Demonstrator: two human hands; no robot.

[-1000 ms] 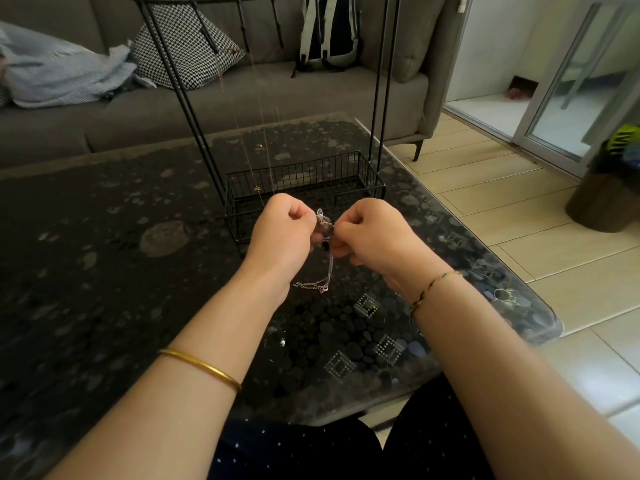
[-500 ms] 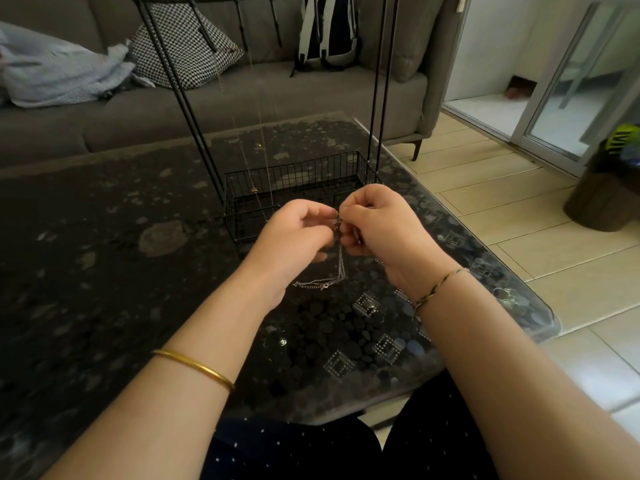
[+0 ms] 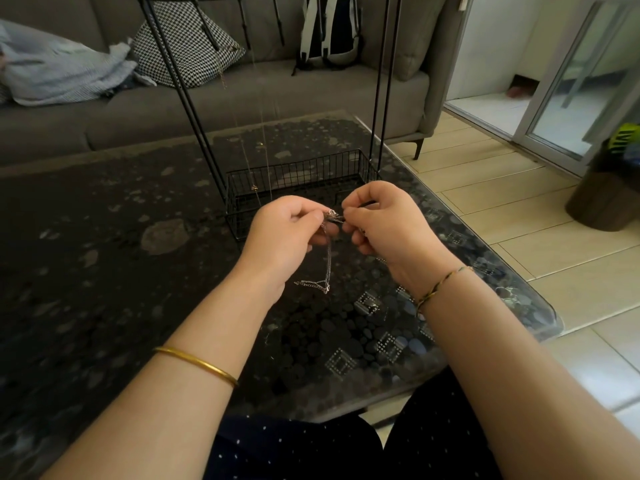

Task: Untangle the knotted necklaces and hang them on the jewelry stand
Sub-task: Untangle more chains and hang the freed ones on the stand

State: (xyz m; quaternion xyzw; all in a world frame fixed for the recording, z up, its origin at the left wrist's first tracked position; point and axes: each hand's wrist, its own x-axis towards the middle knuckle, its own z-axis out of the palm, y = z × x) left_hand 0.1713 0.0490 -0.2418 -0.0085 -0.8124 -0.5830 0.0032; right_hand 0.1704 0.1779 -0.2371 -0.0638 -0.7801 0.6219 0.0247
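A thin silver necklace (image 3: 327, 265) dangles above the dark table, its clasp end curling left at the bottom. Its knotted top is pinched between my left hand (image 3: 287, 230) and my right hand (image 3: 381, 220), which nearly touch. Just behind my hands stands the black wire jewelry stand (image 3: 180, 91), with a wire basket base (image 3: 301, 174) and tall thin legs. Fine gold chains (image 3: 258, 133) hang from its top bar down toward the basket.
The dark pebble-patterned glass table (image 3: 104, 254) ends at a rounded corner on the right. Behind it is a grey sofa (image 3: 138, 112) with a checked cushion (image 3: 187, 46), a crumpled cloth and a backpack (image 3: 329, 29). Tiled floor and a glass door lie to the right.
My hands have shifted slightly right and up, and keep working at the knot. The hanging chain has swung a little.
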